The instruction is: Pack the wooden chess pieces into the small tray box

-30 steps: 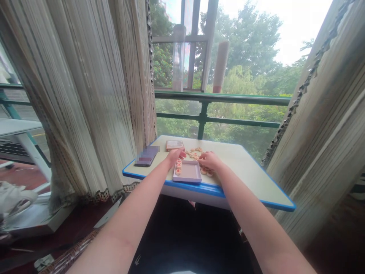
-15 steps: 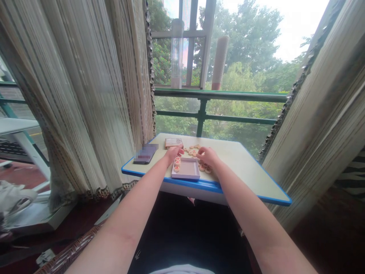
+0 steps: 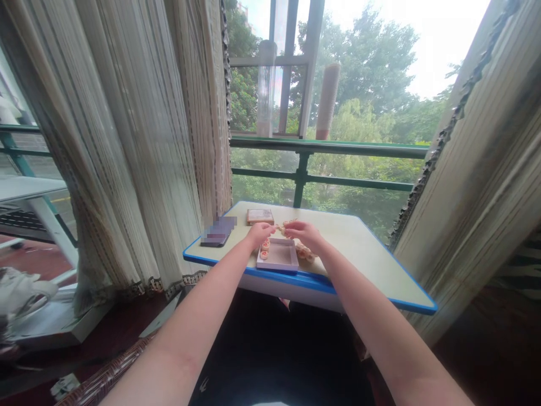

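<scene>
Striped curtains [image 3: 127, 141] frame a green railing [image 3: 338, 149] and trees beyond as a seated person works at a pale, blue-edged table [image 3: 359, 248], both bare forearms stretched forward over its near edge. An open shallow box [image 3: 281, 255] sits at that edge, between and just below the hands. A dark flat object [image 3: 216, 232], partly pixelated, lies toward the table's left side, and a smaller flat box [image 3: 260, 216] with a pictured top rests beyond the left hand [image 3: 258, 234].

Half a second earlier the hands were clearly apart; now the right hand [image 3: 303, 232] has moved inward from the right side of the open box, and the fingertips almost meet near its far rim. Both hands are palm-down with fingers curved toward each other; whether either grips a piece cannot be told at this size.

Round red-marked pieces [image 3: 264, 254] line the left wall inside the open box, the farthest partly hidden by the left hand. More loose pieces [image 3: 305, 254] lie against the box's right side, below the right wrist, with others scattered beyond the right fingers.
</scene>
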`<state>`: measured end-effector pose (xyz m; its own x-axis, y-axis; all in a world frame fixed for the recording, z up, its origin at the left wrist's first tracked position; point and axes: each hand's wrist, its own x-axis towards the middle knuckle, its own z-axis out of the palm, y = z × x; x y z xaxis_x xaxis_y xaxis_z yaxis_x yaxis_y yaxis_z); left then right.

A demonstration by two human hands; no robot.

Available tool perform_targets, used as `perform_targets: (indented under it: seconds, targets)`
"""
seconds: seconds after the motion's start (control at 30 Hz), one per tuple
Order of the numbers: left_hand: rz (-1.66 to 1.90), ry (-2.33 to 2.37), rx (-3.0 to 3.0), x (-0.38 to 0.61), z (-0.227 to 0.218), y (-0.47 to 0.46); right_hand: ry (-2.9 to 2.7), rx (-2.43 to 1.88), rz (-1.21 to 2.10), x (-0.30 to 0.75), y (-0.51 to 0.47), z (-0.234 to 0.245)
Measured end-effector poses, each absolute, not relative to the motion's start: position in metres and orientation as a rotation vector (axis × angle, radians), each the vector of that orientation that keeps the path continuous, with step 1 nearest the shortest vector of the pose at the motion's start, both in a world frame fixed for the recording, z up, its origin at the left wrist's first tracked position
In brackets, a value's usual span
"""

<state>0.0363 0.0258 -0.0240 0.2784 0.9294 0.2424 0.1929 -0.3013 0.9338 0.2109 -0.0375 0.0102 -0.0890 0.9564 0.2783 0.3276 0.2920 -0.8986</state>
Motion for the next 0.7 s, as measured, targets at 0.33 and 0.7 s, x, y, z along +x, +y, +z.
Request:
perform_targets:
  seconds: [0.33,0.7]
  targets:
    - [1.093,1.101,1.708,0.033,-0.031,0.032,-2.245,-1.293,0.323,0.190,-0.052,0.006]
    - [1.081,1.105,1.740,0.033,-0.032,0.032,-2.465,-1.356,0.195,0.192,-0.067,0.021]
